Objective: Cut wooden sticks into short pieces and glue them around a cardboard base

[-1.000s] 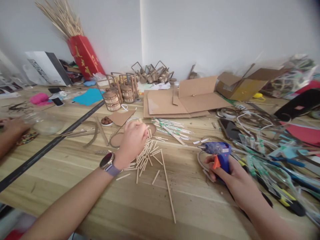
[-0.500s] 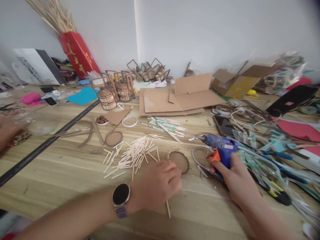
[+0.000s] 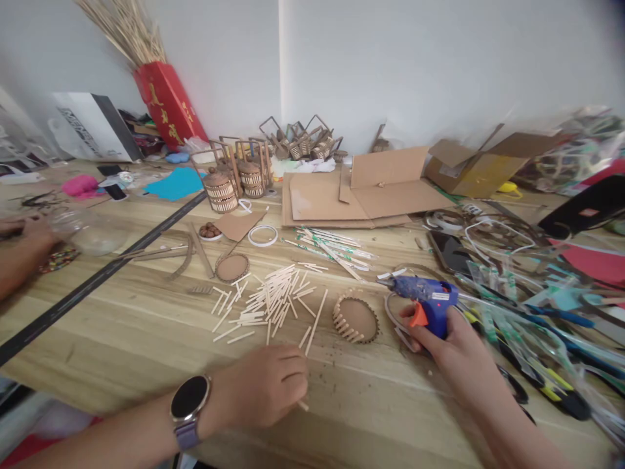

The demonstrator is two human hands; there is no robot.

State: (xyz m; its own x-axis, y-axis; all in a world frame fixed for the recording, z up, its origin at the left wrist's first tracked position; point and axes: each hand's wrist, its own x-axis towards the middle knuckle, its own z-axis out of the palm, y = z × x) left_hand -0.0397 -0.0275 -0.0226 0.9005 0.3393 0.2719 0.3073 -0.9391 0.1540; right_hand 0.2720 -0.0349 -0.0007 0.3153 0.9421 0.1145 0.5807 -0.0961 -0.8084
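Observation:
Low over the table, my left hand (image 3: pixel 266 384), with a watch on its wrist, has its fingers curled closed. A thin wooden stick (image 3: pixel 318 316) sticks out from its fingertips, and another stick end shows beneath the hand; the grip itself is hidden. My right hand (image 3: pixel 449 345) is wrapped round a blue glue gun (image 3: pixel 422 293) with an orange trigger, its nozzle pointing left. Between the hands lies a round cardboard base (image 3: pixel 360 318) with short stick pieces standing along its left and front rim. A loose pile of short sticks (image 3: pixel 276 296) lies beyond my left hand.
A second cardboard disc (image 3: pixel 232 268), a white ring (image 3: pixel 262 235) and wrapped sticks (image 3: pixel 336 247) lie farther back. Small lidded baskets (image 3: pixel 222 192) stand behind them, beside flat cardboard (image 3: pixel 322 198). Tools and plastic wrappers (image 3: pixel 517 332) crowd the right. Another person's hand (image 3: pixel 32 238) is at far left.
My left hand has moved left and nearer me, away from the round base, uncovering the stick pieces on its rim. The glue gun stays in my right hand; the view has shifted slightly.

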